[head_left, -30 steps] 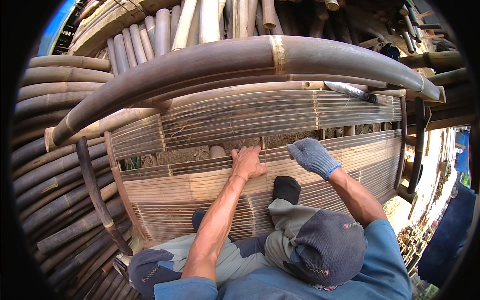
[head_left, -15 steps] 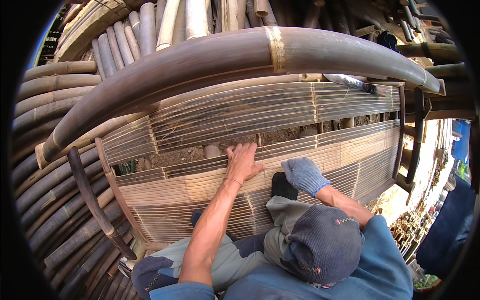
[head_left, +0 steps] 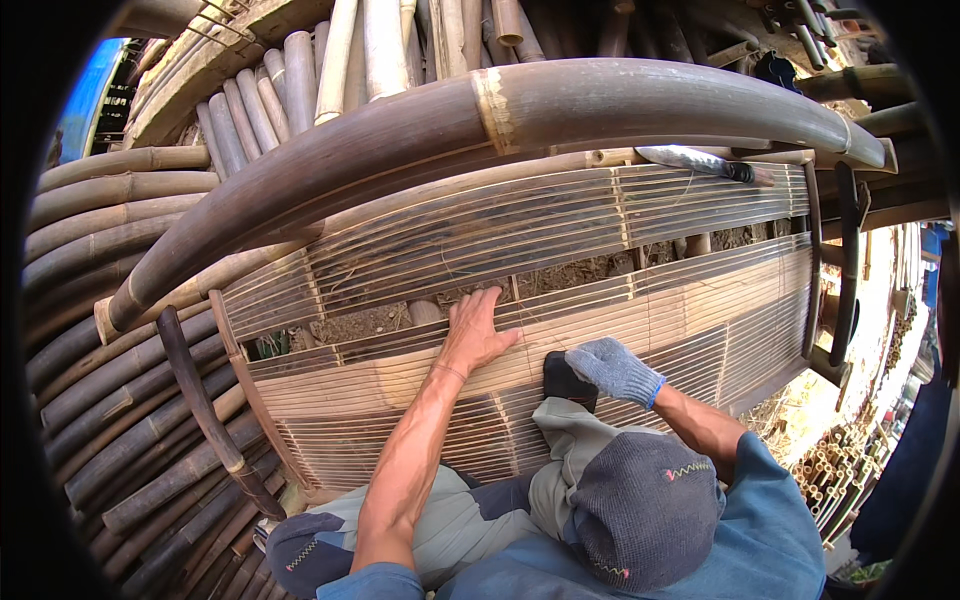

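Note:
A long panel of pale bamboo slats [head_left: 420,388], bound side by side, lies across a dark bamboo frame before me. My bare left hand [head_left: 478,332] rests on its far edge, thumb spread and fingertips reaching over the gap behind. My right hand [head_left: 607,368], in a grey knitted glove with a blue cuff, is closed just above the slats, fingertips pointing left. Whatever it pinches is too small to make out. Beside it, a black shoe-like shape [head_left: 570,380] lies over the slats. Past the gap runs a second slat panel [head_left: 480,225].
A thick dark bamboo pole [head_left: 620,100] arches across the far side. A large knife [head_left: 700,163] lies at the far right of the back panel. Bamboo poles [head_left: 110,245] are stacked at the left, and cut bamboo ends [head_left: 840,480] are bundled at the right.
The view has shifted and turned a little. My left hand stays at the panel's edge, its fingers closer together. My gloved right hand has come slightly nearer to me, still closed.

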### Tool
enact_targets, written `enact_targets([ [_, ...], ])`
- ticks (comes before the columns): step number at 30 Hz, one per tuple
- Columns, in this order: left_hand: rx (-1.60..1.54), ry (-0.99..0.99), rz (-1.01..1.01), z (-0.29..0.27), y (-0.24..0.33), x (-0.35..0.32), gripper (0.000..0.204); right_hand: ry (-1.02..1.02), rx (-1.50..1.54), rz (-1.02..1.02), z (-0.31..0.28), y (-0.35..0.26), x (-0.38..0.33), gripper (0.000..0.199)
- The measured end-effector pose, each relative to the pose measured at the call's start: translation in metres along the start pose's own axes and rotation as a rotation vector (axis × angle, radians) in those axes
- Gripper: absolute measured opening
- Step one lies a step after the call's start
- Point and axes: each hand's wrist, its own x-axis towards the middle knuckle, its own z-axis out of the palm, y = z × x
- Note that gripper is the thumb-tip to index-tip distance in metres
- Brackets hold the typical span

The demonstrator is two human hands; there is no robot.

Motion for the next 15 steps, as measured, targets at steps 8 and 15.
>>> enact_targets([
  [8,0.306,-0.114,0.254,0.003,0.058,0.049,0.028,0.021,-0.337,-0.227,0.014,0.010,-0.005,0.023],
  [15,0.306,-0.099,0.151,0.026,0.065,0.074,0.019,0.146,-0.449,-0.394,0.022,0.036,0.003,0.031],
])
